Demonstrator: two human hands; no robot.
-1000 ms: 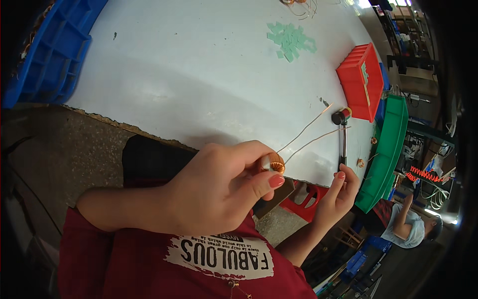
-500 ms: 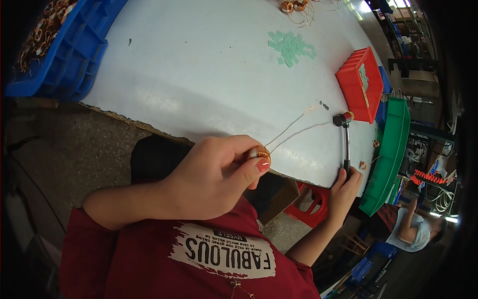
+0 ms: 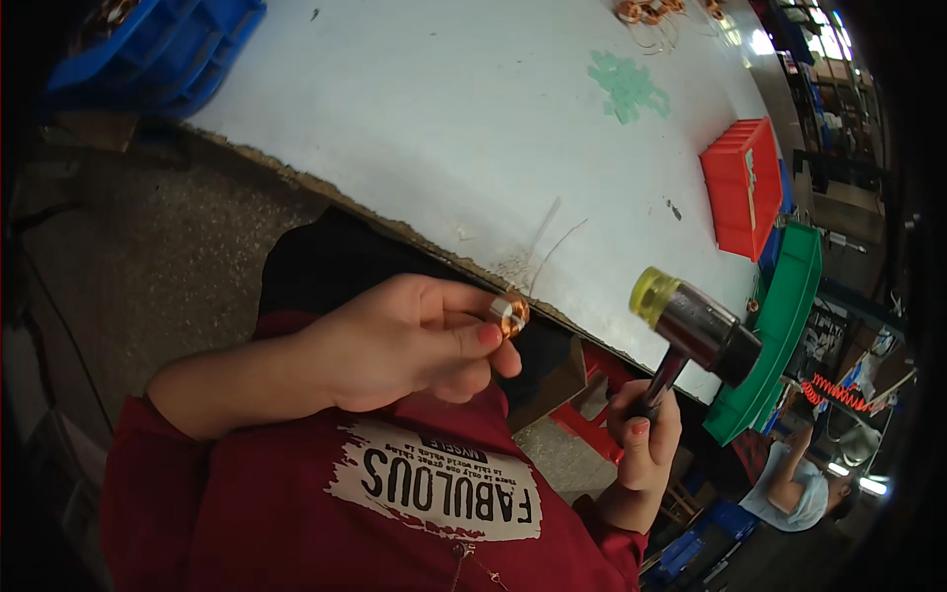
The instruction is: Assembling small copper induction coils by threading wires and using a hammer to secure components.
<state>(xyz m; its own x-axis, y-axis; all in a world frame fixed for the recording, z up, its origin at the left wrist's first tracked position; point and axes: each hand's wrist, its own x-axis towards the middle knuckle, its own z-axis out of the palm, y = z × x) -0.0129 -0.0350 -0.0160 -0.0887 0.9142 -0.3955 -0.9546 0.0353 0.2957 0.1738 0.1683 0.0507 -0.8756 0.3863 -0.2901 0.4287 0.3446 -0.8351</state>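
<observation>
head view of my two hands at the near edge of a white bench (image 3: 424, 138). my left hand (image 3: 419, 340) holds a copper-wound ring coil (image 3: 512, 316), pinched between thumb and bent fingers; a whitish patch shows on its face. the coil lies in view against the bench's chipped brown edge; whether it touches that edge, i cannot tell. two thin wire leads (image 3: 554, 252) run from it up across the white surface, one of them blurred. my right hand (image 3: 646, 434), fingers closed around the handle, grips a mallet (image 3: 698, 326); its head is tilted, the translucent yellow face to the left and higher, the black face to the right and lower. farther back on the bench: a loose pile of flat pale-green pieces (image 3: 626, 87), a red bin (image 3: 735, 187) to their right, and several copper coils (image 3: 648, 12) at the upper edge. a long green tray (image 3: 760, 340) stands at the right; a blue crate (image 3: 178, 59) at the upper left.
</observation>
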